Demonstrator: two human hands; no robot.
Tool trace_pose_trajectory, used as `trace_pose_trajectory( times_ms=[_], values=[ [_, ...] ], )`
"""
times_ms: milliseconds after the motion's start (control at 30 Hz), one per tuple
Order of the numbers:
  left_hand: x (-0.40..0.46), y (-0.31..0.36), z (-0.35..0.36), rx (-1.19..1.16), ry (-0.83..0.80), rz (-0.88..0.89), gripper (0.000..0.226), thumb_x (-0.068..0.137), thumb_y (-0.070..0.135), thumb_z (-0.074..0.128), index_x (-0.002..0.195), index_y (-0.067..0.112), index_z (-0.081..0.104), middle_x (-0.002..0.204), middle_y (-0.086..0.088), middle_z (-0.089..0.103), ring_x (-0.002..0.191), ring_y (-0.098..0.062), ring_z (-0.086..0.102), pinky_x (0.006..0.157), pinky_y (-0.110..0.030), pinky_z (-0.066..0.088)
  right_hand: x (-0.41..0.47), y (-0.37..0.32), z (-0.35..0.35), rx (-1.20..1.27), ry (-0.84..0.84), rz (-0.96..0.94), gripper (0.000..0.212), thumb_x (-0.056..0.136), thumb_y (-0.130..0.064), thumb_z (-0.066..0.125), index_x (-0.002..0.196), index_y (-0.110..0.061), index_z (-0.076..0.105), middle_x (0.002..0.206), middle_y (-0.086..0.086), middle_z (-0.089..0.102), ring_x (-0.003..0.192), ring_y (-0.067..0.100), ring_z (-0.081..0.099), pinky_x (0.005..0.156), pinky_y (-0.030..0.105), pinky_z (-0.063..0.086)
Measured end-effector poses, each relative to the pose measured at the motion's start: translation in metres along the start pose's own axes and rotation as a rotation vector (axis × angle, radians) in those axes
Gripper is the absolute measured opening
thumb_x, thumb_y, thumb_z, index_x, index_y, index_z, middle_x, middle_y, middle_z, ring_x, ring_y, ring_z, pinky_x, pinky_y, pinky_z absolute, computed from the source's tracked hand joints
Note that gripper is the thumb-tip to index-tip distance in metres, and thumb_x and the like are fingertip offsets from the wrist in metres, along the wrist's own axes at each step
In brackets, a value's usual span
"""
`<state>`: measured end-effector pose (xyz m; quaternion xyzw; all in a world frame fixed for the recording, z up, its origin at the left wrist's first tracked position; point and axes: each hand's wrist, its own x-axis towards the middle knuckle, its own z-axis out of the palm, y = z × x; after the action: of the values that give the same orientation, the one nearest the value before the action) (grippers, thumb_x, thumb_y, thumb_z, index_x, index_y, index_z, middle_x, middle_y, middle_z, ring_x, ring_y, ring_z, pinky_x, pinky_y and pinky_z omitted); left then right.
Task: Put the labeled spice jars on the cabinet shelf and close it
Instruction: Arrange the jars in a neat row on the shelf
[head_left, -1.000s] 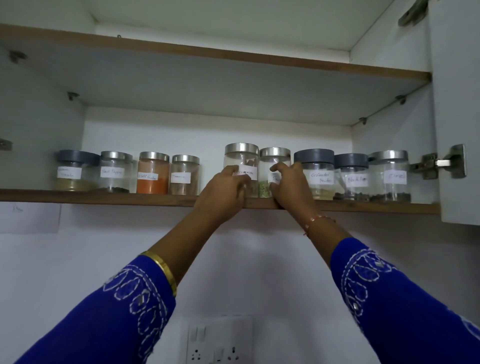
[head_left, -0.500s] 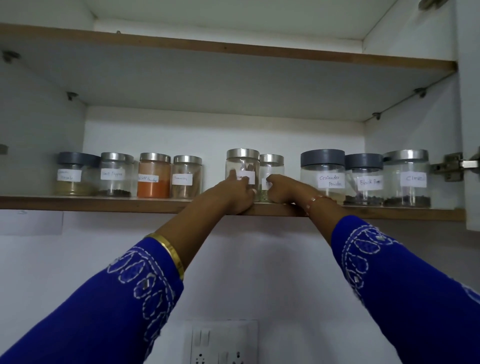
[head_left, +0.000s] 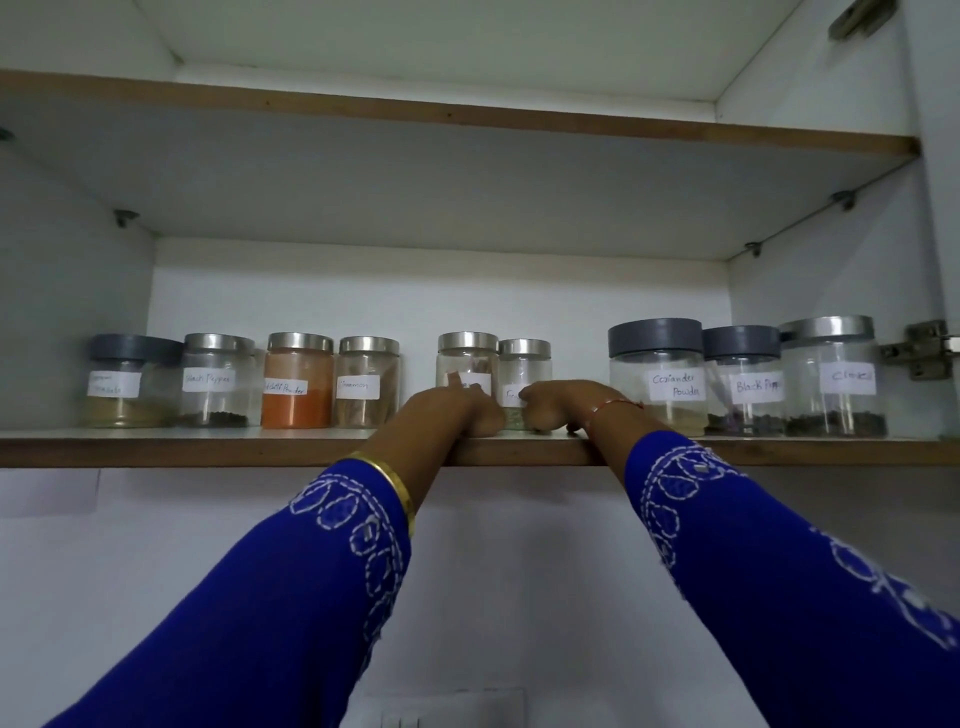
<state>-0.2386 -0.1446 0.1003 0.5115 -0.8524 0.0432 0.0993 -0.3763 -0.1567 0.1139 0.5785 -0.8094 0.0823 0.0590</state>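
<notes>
**Both hands on two centre jars, shelf stocked**

Left hand (head_left: 457, 413) rests against the silver-lidded jar (head_left: 467, 364) at mid-shelf; right hand (head_left: 553, 405) presses the smaller jar (head_left: 524, 371) just beside it. Whether the fingers close around either jar cannot be told. Both jars stand upright on the cabinet shelf (head_left: 208, 449), between the cinnamon jar (head_left: 369, 382) and the coriander jar (head_left: 657, 376).

We see dim, cool, even light; the underside of the upper shelf (head_left: 415, 182) is in grey shadow. Straight edges bow towards the corners of the frame. Labels at far left look soft, perhaps from blur, and the sleeves (head_left: 291, 597) at the bottom are out of focus
</notes>
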Motion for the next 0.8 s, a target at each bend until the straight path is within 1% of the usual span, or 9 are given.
trace_pose_trajectory(
  times_ms=[133, 200, 267, 333, 367, 500, 600, 667, 800],
  values=[
    [0.015, -0.002, 0.002, 0.085, 0.034, -0.038, 0.06, 0.099, 0.032, 0.028, 0.149, 0.01, 0.006, 0.158, -0.013, -0.01, 0.144, -0.033, 0.016, 0.116, -0.042, 0.021, 0.247, 0.078, 0.015, -0.078, -0.093, 0.077, 0.063, 0.059, -0.048, 0.063, 0.12, -0.034, 0.054, 0.134, 0.004, 0.051, 0.11, 0.03, 0.055, 0.08, 0.051, 0.053],
    [0.028, -0.006, 0.002, 0.15, 0.023, -0.05, 0.058, 0.097, 0.035, 0.027, 0.149, 0.013, 0.013, 0.158, -0.013, 0.002, 0.144, -0.031, 0.019, 0.115, -0.042, 0.024, 0.226, 0.068, 0.014, -0.041, -0.081, 0.079, 0.065, 0.061, -0.041, 0.059, 0.125, -0.031, 0.051, 0.134, 0.007, 0.048, 0.114, 0.036, 0.053, 0.081, 0.055, 0.052],
    [0.041, -0.01, 0.001, 0.193, -0.019, -0.054, 0.058, 0.095, 0.037, 0.028, 0.148, 0.017, 0.02, 0.157, -0.011, 0.014, 0.144, -0.029, 0.018, 0.115, -0.044, 0.026, 0.087, 0.027, -0.002, -0.017, -0.096, 0.116, 0.075, 0.07, -0.035, 0.055, 0.141, -0.019, 0.036, 0.146, 0.008, 0.032, 0.127, 0.04, 0.04, 0.093, 0.054, 0.048],
    [0.053, -0.014, 0.001, 0.241, -0.035, -0.057, 0.059, 0.092, 0.041, 0.029, 0.147, 0.021, 0.023, 0.155, -0.01, 0.02, 0.143, -0.029, 0.019, 0.114, -0.047, 0.026, 0.024, 0.008, -0.012, 0.018, -0.109, 0.126, 0.067, 0.084, -0.033, 0.051, 0.144, -0.011, 0.031, 0.153, 0.007, 0.024, 0.132, 0.037, 0.035, 0.107, 0.043, 0.041],
    [0.055, -0.015, 0.0, 0.244, -0.035, -0.058, 0.06, 0.091, 0.042, 0.03, 0.147, 0.022, 0.024, 0.154, -0.01, 0.022, 0.142, -0.029, 0.022, 0.114, -0.046, 0.027, 0.016, 0.006, -0.009, 0.01, -0.101, 0.123, 0.061, 0.088, -0.029, 0.048, 0.143, -0.008, 0.033, 0.152, 0.008, 0.024, 0.131, 0.036, 0.037, 0.108, 0.039, 0.039],
    [0.05, -0.012, -0.004, 0.195, -0.054, -0.068, 0.06, 0.093, 0.038, 0.036, 0.144, 0.008, 0.027, 0.15, -0.014, 0.03, 0.135, -0.03, 0.035, 0.112, -0.043, 0.032, -0.001, -0.001, -0.009, 0.021, -0.07, 0.058, 0.062, 0.074, -0.019, 0.052, 0.134, -0.008, 0.044, 0.144, 0.012, 0.037, 0.116, 0.041, 0.049, 0.094, 0.052, 0.049],
    [0.047, -0.012, -0.003, 0.153, -0.038, -0.059, 0.057, 0.094, 0.038, 0.036, 0.14, 0.005, 0.034, 0.145, -0.016, 0.037, 0.13, -0.03, 0.04, 0.11, -0.043, 0.034, -0.005, 0.005, -0.005, 0.045, -0.029, 0.076, 0.054, 0.092, -0.025, 0.042, 0.141, -0.004, 0.036, 0.148, 0.01, 0.034, 0.124, 0.039, 0.045, 0.102, 0.044, 0.043],
    [0.04, -0.013, -0.002, 0.131, -0.016, -0.063, 0.054, 0.095, 0.037, 0.034, 0.137, 0.005, 0.038, 0.144, -0.017, 0.039, 0.13, -0.031, 0.041, 0.11, -0.043, 0.034, -0.007, 0.005, -0.003, 0.086, 0.058, 0.041, 0.053, 0.091, -0.026, 0.039, 0.141, -0.007, 0.037, 0.146, 0.011, 0.038, 0.12, 0.035, 0.05, 0.094, 0.044, 0.047],
    [0.016, -0.007, -0.004, 0.06, 0.098, -0.008, 0.043, 0.098, 0.022, 0.033, 0.134, -0.001, 0.041, 0.142, -0.018, 0.041, 0.13, -0.031, 0.042, 0.109, -0.038, 0.035, -0.035, -0.006, -0.007, 0.127, 0.236, -0.128, 0.048, 0.094, -0.004, 0.039, 0.142, -0.002, 0.034, 0.145, 0.015, 0.039, 0.131, 0.03, 0.042, 0.106, 0.033, 0.039]
  ],
)
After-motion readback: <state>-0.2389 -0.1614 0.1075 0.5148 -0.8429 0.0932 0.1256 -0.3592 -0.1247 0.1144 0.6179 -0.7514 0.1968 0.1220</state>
